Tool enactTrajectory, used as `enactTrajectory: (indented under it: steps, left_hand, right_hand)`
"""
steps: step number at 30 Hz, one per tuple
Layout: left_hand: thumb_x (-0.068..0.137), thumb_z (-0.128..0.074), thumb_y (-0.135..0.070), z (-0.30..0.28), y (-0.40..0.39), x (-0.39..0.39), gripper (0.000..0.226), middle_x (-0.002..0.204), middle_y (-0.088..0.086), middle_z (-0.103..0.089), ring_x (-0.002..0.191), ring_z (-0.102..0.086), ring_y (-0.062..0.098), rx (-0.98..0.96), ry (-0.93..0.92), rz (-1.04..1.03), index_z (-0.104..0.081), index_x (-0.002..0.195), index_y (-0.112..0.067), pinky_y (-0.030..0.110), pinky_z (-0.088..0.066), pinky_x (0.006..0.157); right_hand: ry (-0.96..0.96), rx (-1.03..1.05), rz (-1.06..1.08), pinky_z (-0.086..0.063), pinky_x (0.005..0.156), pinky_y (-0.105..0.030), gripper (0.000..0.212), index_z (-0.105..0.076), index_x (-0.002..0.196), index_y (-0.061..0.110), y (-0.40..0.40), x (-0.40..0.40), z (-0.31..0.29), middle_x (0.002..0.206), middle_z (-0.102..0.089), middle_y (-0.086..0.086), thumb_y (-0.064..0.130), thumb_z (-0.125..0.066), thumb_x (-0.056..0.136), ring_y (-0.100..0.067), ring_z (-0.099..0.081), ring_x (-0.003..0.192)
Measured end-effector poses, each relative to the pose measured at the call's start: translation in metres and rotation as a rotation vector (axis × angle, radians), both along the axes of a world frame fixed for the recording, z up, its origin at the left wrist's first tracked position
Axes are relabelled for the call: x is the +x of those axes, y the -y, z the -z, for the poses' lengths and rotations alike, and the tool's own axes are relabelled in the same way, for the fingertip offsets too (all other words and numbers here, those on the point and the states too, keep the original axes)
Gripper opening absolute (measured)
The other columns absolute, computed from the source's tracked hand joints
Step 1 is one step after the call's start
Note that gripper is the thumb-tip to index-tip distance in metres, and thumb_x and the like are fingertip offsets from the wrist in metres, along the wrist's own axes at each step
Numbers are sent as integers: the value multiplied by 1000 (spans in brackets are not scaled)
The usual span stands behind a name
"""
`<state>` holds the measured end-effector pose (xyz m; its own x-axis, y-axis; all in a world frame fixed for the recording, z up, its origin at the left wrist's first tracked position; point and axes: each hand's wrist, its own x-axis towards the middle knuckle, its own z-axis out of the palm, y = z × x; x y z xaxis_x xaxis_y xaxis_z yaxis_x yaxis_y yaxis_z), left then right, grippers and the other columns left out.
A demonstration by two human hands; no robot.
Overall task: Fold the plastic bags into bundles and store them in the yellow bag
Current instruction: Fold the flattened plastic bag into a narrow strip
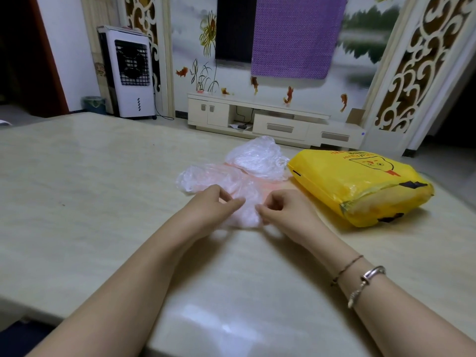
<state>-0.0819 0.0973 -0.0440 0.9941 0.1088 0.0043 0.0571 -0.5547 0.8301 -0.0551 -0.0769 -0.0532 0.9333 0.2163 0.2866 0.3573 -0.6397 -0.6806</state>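
A pile of thin clear and pinkish plastic bags (206, 177) lies crumpled on the beige table (103, 189), with a whiter bag (257, 157) heaped at its far side. My left hand (213, 204) and my right hand (280, 204) meet at the pile's near edge, and each pinches the pale pink bag (247, 213) between thumb and fingertips. To the right lies the yellow bag (360, 181) on its side, bulging, printed in red and black. Its opening cannot be made out.
The table runs wide to the left and toward me. Beyond it stand a white air cooler (132, 76), a low TV cabinet (278, 122) and a wall screen half covered by a purple cloth (296, 34).
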Motion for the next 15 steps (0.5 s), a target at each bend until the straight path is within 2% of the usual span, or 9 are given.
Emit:
enactTrajectory:
  steps: [2, 4, 6, 8, 10, 12, 15]
  left_hand:
    - [86, -66, -24, 2, 1, 0, 32, 96, 5, -65, 69, -56, 15, 12, -13, -12, -53, 114, -16, 28, -44, 63]
    - [84, -65, -15, 2, 2, 2, 41, 102, 11, -67, 65, -56, 17, 22, -6, -24, -50, 122, -16, 26, -43, 57]
    - [83, -65, -15, 0, 2, 3, 46, 105, 12, -66, 61, -54, 16, 34, 0, -32, -47, 125, -16, 24, -39, 51]
    - [81, -66, -17, 0, 3, 4, 52, 107, 12, -66, 61, -52, 14, 41, -5, -35, -45, 129, -16, 24, -36, 49]
    - [80, -67, -18, 0, 3, 4, 56, 108, 12, -67, 61, -52, 13, 37, -8, -43, -44, 131, -16, 24, -36, 50]
    - [80, -68, -18, 0, 2, 5, 57, 109, 12, -67, 61, -52, 14, 28, -10, -46, -44, 132, -17, 24, -37, 50]
    - [81, -69, -20, -3, 0, 3, 51, 102, 12, -68, 59, -57, 17, -75, -19, -46, -48, 127, -19, 24, -41, 51]
  right_hand:
    - [31, -126, 54, -37, 61, -30, 25, -50, 59, 19, -2, 1, 2, 59, -57, 6, 23, -67, 77, -12, -51, 62]
    - [85, -165, 55, -36, 62, -32, 23, -45, 65, 24, -2, -2, 0, 66, -52, 8, 20, -66, 74, -15, -48, 68]
    - [172, -130, -28, -35, 66, -31, 21, -43, 74, 26, 1, -6, -4, 78, -51, 7, 18, -62, 74, -17, -46, 79]
    - [211, -157, -145, -35, 79, -30, 15, -46, 86, 30, 4, -12, -8, 94, -51, 8, 24, -54, 75, -14, -43, 92]
    - [155, -242, -244, -34, 91, -30, 29, -50, 100, 33, 6, -20, -9, 105, -48, 12, 34, -48, 71, -12, -40, 104]
    - [90, -346, -290, -33, 94, -29, 43, -49, 113, 31, 5, -27, -9, 102, -43, 19, 41, -51, 72, -10, -37, 107]
    - [94, -375, -279, -34, 92, -28, 39, -48, 118, 27, 1, -31, -7, 99, -43, 21, 33, -59, 81, -9, -37, 103]
